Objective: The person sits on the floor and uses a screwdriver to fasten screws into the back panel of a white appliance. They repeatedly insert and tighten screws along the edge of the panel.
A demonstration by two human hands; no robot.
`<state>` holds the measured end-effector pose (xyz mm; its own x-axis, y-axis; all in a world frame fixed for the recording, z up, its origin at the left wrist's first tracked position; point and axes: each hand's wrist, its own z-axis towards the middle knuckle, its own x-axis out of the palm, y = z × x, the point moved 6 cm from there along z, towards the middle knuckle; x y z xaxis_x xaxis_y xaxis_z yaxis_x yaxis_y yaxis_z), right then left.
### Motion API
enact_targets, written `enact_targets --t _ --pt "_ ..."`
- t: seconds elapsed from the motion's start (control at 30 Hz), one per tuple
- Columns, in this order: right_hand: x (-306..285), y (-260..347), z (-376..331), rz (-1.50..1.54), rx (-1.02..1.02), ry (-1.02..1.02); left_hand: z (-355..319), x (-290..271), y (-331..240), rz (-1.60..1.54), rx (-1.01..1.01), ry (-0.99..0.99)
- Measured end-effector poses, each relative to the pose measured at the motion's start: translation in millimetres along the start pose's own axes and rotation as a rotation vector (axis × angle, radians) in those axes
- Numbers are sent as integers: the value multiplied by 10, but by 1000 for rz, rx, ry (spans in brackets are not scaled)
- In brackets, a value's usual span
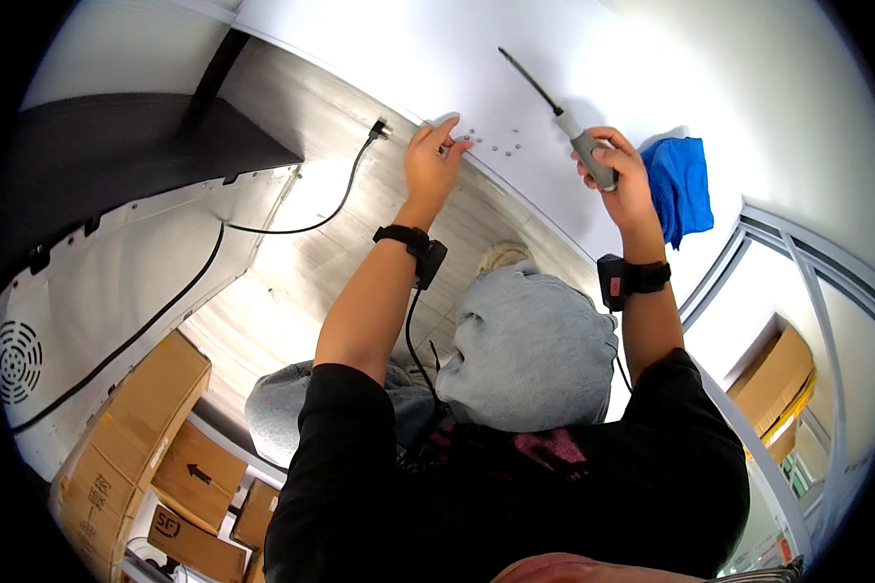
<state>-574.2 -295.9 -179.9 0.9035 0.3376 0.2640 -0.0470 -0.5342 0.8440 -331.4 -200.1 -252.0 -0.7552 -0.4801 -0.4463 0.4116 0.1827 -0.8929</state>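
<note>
White table (408,58), 12 to 2 o'clock. Pale metal cabinet (126,253) at 9. Blue cloth (685,185) at 2, crumpled, just beside the right hand (622,165), whose fingers wrap the grey handle of 1 screwdriver (588,151), shaft aimed toward 11, tip engaging nothing visible. Left hand (433,160) at 12, by the table edge, thumb and forefinger tips apart; can't tell if anything's between. Plug (379,128) between 11 and 12, in no socket. Small metal pieces (495,149), 12 to 1, scattered on the table, likely screws. Progress, judged: pieces out and loose; not gathered, none visibly fitted.
</note>
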Motion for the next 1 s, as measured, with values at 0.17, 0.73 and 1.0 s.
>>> enact_targets --t 0.17,0.73,1.0 --pt "734 535 166 -2 -41 170 -159 -422 224 -50 -68 -2" --pt "3337 410 -606 -490 285 489 -335 -2834 81 -759 -478 77" --pt "3326 -597 -1085 -194 439 226 -266 -2786 273 -913 -494 111"
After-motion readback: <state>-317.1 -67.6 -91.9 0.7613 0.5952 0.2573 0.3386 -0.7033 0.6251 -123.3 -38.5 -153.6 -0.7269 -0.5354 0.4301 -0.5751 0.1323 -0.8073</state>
